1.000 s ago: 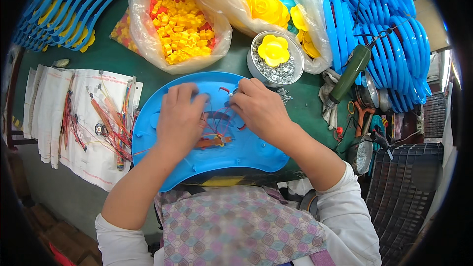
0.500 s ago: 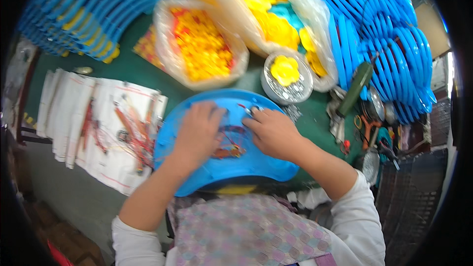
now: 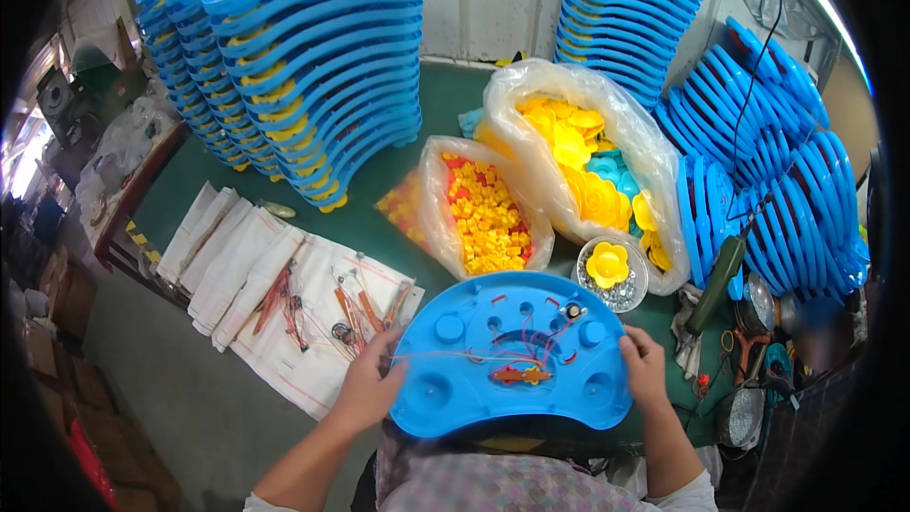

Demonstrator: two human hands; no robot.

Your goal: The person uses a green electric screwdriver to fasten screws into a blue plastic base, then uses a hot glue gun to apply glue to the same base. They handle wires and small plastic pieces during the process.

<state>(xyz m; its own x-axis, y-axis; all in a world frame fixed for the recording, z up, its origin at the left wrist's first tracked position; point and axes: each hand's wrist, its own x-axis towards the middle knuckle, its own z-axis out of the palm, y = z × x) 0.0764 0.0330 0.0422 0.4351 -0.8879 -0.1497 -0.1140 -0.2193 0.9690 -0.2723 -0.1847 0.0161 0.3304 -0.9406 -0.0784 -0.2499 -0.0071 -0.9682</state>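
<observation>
My left hand (image 3: 372, 381) grips the left edge of a blue curved plastic shell (image 3: 474, 398), thumb on the rim. At the opposite end, the fingers of my right hand (image 3: 646, 366) close on the right edge. The shell's hollow inner side faces up, level in front of me. Inside it a small brown circuit board (image 3: 519, 375) sits near the middle of the lower edge, with thin red and pale wires (image 3: 531, 346) spreading from it. A small round black-and-silver part (image 3: 572, 311) sits at the upper right of the shell. One long wire runs left toward my left hand.
White cloths (image 3: 322, 332) at left bear wired boards. Behind the shell stand a bag of small yellow pieces (image 3: 483, 218), a bag of yellow flower shapes (image 3: 597, 194) and a tub of screws (image 3: 630, 296). Stacked blue shells (image 3: 322, 66) rise behind; a green-handled tool (image 3: 716, 284) hangs at right.
My hands have moved apart, from over the wires inside the shell to its left and right edges. The view has tilted up, showing more of the stacks behind.
</observation>
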